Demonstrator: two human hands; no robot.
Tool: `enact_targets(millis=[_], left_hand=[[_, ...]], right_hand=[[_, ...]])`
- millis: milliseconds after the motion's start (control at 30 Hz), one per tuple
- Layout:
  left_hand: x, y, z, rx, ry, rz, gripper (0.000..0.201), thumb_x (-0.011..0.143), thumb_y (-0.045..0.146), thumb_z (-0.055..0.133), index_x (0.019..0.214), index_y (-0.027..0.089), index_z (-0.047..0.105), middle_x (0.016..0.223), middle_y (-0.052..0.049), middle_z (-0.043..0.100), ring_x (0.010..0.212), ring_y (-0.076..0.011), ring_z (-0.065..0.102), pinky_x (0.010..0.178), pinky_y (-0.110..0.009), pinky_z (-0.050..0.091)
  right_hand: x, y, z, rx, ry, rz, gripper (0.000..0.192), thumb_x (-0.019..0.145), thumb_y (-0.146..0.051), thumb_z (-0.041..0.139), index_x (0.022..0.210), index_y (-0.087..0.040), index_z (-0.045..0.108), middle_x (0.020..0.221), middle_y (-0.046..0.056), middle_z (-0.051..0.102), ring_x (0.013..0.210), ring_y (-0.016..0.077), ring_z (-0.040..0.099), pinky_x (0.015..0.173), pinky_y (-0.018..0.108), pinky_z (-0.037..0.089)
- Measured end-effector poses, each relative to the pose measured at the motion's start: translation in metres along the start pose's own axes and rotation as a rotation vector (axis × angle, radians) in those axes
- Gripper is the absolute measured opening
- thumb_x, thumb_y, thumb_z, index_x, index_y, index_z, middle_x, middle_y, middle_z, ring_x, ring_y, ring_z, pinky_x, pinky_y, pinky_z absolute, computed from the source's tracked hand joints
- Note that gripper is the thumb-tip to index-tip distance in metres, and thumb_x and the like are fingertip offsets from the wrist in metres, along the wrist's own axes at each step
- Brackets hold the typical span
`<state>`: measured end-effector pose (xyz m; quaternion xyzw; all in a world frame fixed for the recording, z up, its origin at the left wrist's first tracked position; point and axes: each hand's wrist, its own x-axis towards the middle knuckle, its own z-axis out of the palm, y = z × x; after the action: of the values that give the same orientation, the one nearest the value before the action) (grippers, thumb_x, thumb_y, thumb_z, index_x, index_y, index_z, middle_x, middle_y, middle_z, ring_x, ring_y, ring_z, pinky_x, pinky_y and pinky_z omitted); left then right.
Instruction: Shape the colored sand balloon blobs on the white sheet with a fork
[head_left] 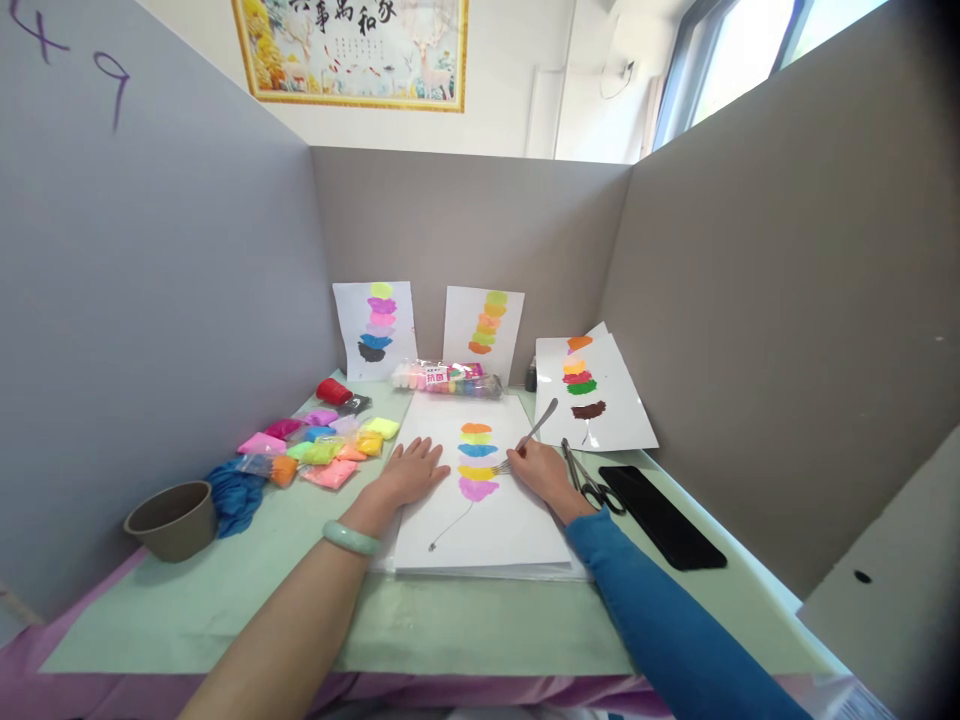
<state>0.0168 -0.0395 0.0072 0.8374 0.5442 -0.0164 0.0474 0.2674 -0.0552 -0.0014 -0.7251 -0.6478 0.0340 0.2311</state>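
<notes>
Left hand [409, 473], open and flat, pins the white sheet [480, 520] on the bench [225, 590]; keep it pressed so nothing slides. Right hand [544, 472] grips a metal fork [529, 438], tines touching the yellow clay patch [476, 472]; short, light strokes suit best.

The left arm [300, 610] is bare to the left hand [409, 475], with a pale green jade-like bangle [351, 538] round the wrist. The right arm wears a blue long sleeve [660, 620] ending just short of the right hand [544, 475].
</notes>
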Motion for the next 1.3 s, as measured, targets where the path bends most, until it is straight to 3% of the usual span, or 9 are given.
enact_targets(millis=[1000,1300], left_hand=[[-0.0002,-0.0002,0.0001,-0.012,0.004,-0.001,0.063,0.096,0.053,0.020,0.148,0.019,0.027,0.158,-0.011,0.016,0.145,-0.0265,0.010,0.114,-0.049,0.013],[-0.0007,-0.0005,-0.0004,-0.024,0.004,0.002,0.063,0.096,0.053,0.019,0.148,0.019,0.028,0.158,-0.011,0.016,0.145,-0.0271,0.010,0.114,-0.050,0.012]], right_hand=[[0.0028,0.0050,0.0003,0.054,-0.003,-0.009,0.026,0.085,-0.033,0.045,0.086,-0.016,0.065,0.086,0.010,0.070,0.079,0.0205,0.062,0.060,0.026,0.031],[0.0022,0.0059,-0.0069,0.323,0.042,0.032,0.025,0.082,-0.031,0.048,0.079,-0.016,0.067,0.072,0.005,0.068,0.072,0.0165,0.061,0.064,0.023,0.037]])
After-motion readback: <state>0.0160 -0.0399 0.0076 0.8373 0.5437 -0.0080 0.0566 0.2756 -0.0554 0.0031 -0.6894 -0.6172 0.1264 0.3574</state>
